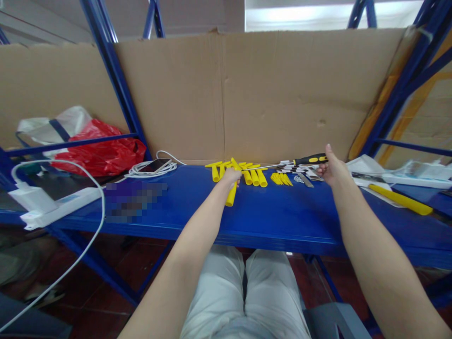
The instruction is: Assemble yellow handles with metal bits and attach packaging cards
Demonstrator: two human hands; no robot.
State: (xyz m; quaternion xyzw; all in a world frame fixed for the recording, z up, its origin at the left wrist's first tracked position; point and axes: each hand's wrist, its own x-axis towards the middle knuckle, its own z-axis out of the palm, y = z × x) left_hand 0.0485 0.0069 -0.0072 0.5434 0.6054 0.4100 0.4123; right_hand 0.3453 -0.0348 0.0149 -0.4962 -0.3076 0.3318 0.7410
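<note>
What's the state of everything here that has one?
Left hand: closed around a yellow tubular handle
Right hand: gripping the screwdriver
Screwdriver: held, shaft pointing toward left hand
Yellow T-shaped pieces: lying in a row
White cable beside phone: coiled
Red plastic bag: crumpled
White adapter: plugged into power strip

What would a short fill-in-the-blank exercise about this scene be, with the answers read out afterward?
1. The right hand holds the black-and-yellow handle of a ____.
2. The left hand grips a tube-like piece coloured ____.
3. The tabletop is coloured ____.
4. The upright brown panel behind it is made of ____.

Missing words: screwdriver; yellow; blue; cardboard.
</note>
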